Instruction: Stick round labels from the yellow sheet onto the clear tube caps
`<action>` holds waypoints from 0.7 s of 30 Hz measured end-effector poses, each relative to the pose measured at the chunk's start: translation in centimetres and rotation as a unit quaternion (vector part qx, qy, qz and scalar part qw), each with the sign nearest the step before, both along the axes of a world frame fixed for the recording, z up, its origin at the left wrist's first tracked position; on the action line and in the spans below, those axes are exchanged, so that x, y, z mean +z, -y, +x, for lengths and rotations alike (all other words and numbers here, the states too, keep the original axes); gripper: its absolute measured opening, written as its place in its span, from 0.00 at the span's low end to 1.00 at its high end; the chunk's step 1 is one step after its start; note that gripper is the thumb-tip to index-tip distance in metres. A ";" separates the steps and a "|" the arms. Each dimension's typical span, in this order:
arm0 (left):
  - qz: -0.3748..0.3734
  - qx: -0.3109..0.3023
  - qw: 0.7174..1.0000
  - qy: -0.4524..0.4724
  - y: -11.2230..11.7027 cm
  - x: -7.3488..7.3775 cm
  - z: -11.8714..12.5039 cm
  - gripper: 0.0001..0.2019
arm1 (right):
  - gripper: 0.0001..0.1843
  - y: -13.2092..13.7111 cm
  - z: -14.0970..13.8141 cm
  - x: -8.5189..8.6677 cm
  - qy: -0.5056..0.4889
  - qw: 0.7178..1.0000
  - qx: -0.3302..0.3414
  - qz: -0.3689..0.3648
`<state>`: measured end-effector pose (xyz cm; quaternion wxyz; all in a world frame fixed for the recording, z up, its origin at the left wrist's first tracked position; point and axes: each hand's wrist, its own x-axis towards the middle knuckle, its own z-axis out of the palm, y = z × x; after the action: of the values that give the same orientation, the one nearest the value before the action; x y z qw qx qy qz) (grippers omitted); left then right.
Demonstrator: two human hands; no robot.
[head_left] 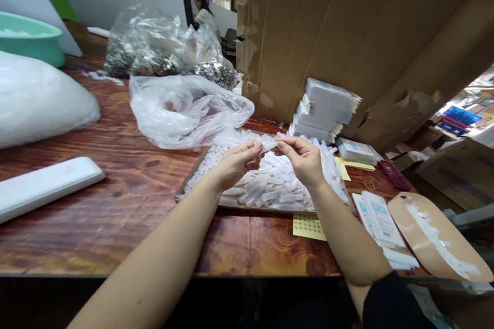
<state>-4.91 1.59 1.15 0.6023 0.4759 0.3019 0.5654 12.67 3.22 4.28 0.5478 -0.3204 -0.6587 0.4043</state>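
Note:
Between my two hands is a small translucent white plastic tube (269, 146). The fingers of my left hand (240, 162) pinch its left end. Thumb and fingertips of my right hand (303, 160) close on its right end, partly covering it. Both hands are above a shallow cardboard tray (266, 211) heaped with loose translucent tubes (257, 190). Small white pieces (210, 162), too small to name surely, fill the tray's left side. A yellow sheet with rows of dots (309, 226) pokes out from under the tray's front edge.
Behind the tray lies a crumpled clear plastic bag (185, 108), with bags of shiny metal parts (154, 56) beyond. Stacked printed packets (324, 108) stand against a tall cardboard sheet (309, 25). A long white case (50, 185) is left; a tan board (436, 236) is right.

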 end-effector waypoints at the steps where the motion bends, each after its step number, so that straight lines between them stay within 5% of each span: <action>1: -0.001 0.003 1.000 -0.007 0.1 0.0 0.0 0.27 | 0.19 -0.1 0.2 0.0 0.009 1.000 0.005 0.000; 7: 0.003 0.030 0.999 -0.031 0.3 0.0 0.6 0.26 | 0.12 -0.1 1.4 0.3 0.106 0.990 -0.030 0.088; 16: 0.069 0.146 0.981 -0.109 -0.1 -0.9 1.5 0.21 | 0.15 -0.2 0.5 -0.6 0.043 0.998 -0.019 -0.037; 21: 0.115 0.232 0.945 -0.199 -0.7 -0.8 0.8 0.15 | 0.12 -1.4 1.2 -0.1 0.154 0.984 -0.006 -0.087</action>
<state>-4.08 2.30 0.31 0.3232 0.5617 0.4503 0.6142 13.82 4.60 4.21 0.4124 -0.4290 -0.6955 0.4027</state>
